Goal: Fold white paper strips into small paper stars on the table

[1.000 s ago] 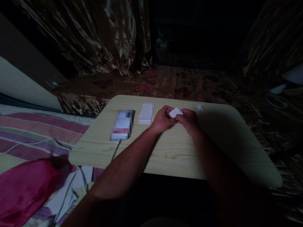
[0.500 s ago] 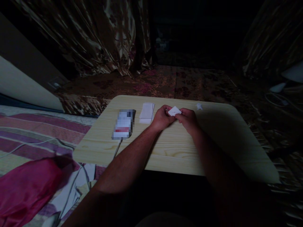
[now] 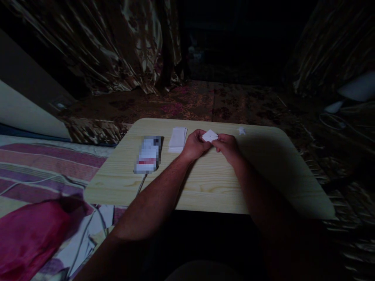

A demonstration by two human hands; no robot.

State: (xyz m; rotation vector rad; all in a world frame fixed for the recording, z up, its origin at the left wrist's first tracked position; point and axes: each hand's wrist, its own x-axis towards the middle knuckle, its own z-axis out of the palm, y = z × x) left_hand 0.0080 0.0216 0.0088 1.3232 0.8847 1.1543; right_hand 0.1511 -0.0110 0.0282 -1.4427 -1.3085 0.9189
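Observation:
Between my hands is a small piece of folded white paper (image 3: 210, 135), its pointed top facing away from me. My left hand (image 3: 195, 146) grips its left side, thumb in front and fingers curled behind. On the other side my right hand (image 3: 227, 146) pinches the lower right corner. Both hands are just above the wooden table (image 3: 211, 195). Left of them lies a stack of white paper sheets (image 3: 177, 139). A small folded white paper figure (image 3: 241, 130) rests near the far edge, to the right.
A phone (image 3: 148, 154), its screen pixelated, lies on the table's left part with a cable (image 3: 141, 184) running toward me. Beside the table is a striped bedspread (image 3: 52, 166) with a pink cloth (image 3: 32, 234) and loose white papers (image 3: 77, 248). Patterned curtains (image 3: 140, 43) hang behind.
The whole view has shifted a little, so the table and hands appear farther left. Both hands keep hold of the folded paper; my right fingers have changed position slightly at its corner.

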